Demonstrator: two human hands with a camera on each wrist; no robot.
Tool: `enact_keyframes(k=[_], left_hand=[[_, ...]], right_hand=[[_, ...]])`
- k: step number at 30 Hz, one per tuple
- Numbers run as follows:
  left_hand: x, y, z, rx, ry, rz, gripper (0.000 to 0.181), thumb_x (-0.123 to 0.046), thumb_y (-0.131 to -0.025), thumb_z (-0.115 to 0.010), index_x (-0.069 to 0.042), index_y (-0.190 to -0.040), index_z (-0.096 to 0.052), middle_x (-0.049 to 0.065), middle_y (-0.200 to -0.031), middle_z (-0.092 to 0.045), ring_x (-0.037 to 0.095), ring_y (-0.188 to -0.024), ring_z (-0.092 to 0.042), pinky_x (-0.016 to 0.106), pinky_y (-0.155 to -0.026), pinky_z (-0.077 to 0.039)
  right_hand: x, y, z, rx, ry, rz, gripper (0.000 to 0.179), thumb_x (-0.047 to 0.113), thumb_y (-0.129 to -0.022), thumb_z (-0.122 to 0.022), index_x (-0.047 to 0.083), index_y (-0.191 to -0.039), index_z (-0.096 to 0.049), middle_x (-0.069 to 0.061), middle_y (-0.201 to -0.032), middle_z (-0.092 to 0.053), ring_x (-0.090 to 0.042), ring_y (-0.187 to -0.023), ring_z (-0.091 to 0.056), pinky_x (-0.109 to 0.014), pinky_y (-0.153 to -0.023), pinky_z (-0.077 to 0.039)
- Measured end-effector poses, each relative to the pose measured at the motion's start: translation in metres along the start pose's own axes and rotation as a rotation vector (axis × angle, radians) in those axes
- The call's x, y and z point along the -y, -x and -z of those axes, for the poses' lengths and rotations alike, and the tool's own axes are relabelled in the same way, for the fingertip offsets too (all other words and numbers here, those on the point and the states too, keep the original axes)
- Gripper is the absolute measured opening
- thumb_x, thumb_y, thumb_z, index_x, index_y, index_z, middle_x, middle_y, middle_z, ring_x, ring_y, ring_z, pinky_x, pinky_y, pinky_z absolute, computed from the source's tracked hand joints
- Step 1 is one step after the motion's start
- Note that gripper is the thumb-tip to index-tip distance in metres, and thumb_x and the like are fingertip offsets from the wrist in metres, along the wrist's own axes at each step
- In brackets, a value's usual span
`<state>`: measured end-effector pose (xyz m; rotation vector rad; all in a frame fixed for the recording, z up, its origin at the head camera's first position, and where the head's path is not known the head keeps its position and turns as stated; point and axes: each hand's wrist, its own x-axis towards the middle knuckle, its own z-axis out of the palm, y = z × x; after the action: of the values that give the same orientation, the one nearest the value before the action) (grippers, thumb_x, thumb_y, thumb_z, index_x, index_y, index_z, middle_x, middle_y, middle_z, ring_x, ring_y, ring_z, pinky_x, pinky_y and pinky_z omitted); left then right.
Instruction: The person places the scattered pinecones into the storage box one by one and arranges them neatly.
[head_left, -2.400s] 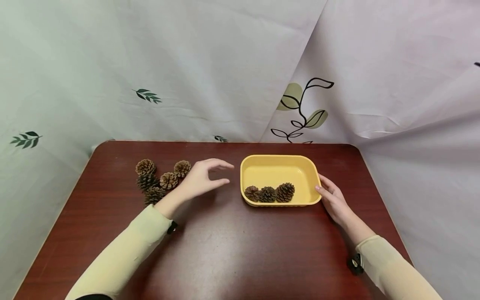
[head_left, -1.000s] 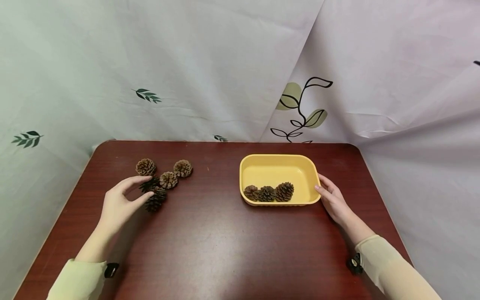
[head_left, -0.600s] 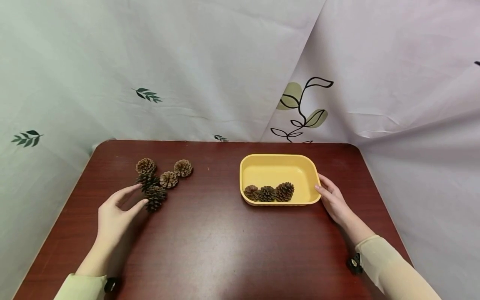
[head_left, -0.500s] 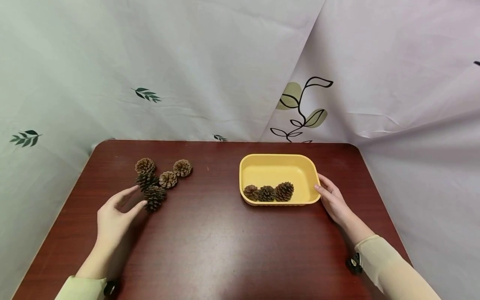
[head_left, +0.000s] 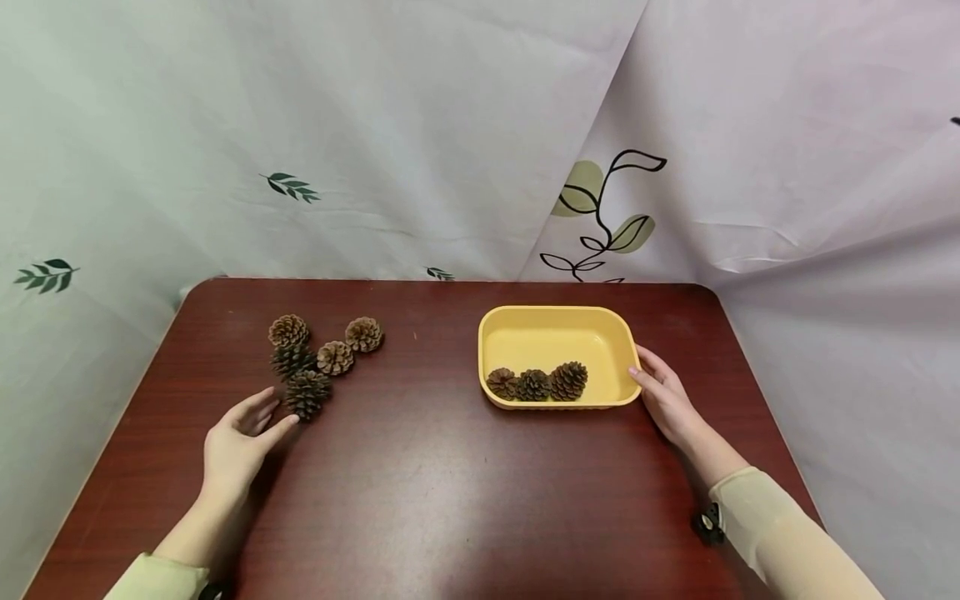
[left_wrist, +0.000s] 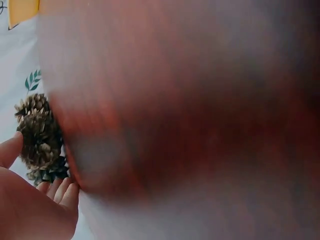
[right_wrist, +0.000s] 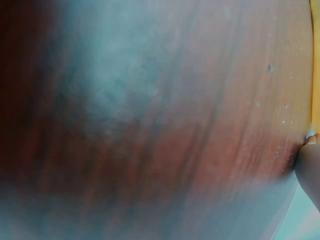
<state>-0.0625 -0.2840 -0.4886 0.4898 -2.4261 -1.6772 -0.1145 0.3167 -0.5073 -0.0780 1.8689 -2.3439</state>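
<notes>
1. The near cone [head_left: 307, 395] lies on the desk [head_left: 420, 492] to the person's left, nearest them of five loose ones; a dark cone [head_left: 292, 362] sits right behind it, seemingly touching.
2. The left hand [head_left: 234, 446] is at its side, grip spread, thumb toward the near edge and fingers toward the left. From where I stand I can't tell whether any fingertip touches.
3. I'd expect that cone to be very light and stiff, its scales rough enough not to slip but apt to snap or prick if squeezed hard.
4. I'd take it across the widest part, thumb opposite fingers, pressing gently; the scales might snag on the dark one, so a straight lift seems wise.
5. Over to the right is the yellow tray [head_left: 551, 342], flat on the desk. The right hand [head_left: 666, 402] has its right end, grip pinching the wall with the thumb at the rim.
6. The tray looks like smooth plastic: stiff, light, likely to slide if nobody steadies it. The rim is the place to hold.
7. Inside, three cones [head_left: 534, 385] line the near wall from the left corner; the rest of its floor is bare.
</notes>
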Motion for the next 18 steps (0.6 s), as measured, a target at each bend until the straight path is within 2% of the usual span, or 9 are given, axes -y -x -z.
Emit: enact_keyframes(k=[3,9,18], left_hand=[[0.0021,0.0002,-0.0026,0.017,-0.034,-0.003,0.060,0.000,-0.088,-0.085,0.005,-0.144,-0.061,-0.044,-0.105,-0.062,-0.029,-0.099,-0.059,-0.004,-0.088,-0.048],[-0.0010,0.0013,-0.0076,0.026,-0.167,-0.029,0.064,-0.013,-0.087,-0.090,-0.003,-0.144,-0.064,-0.044,-0.111,-0.055,-0.034,-0.098,-0.049,-0.007,-0.089,-0.041],[-0.0030,0.0025,-0.0096,0.018,-0.236,-0.033,0.063,-0.017,-0.086,-0.091,-0.006,-0.143,-0.066,-0.018,-0.126,-0.064,-0.035,-0.097,-0.046,-0.008,-0.087,-0.039]], right_hand=[[0.0002,0.0003,-0.0001,0.000,0.007,-0.001,0.039,-0.001,-0.110,-0.044,0.007,-0.148,-0.049,0.009,-0.132,-0.067,-0.002,-0.116,-0.066,-0.015,-0.097,-0.056],[-0.0003,0.0003,0.0000,-0.003,0.002,0.008,0.038,-0.002,-0.110,-0.044,0.009,-0.146,-0.051,0.010,-0.132,-0.067,-0.001,-0.116,-0.066,-0.015,-0.098,-0.055],[-0.0006,0.0006,0.0005,-0.007,0.004,0.000,0.039,-0.002,-0.110,-0.044,0.008,-0.146,-0.049,0.010,-0.131,-0.068,-0.001,-0.116,-0.066,-0.015,-0.097,-0.056]])
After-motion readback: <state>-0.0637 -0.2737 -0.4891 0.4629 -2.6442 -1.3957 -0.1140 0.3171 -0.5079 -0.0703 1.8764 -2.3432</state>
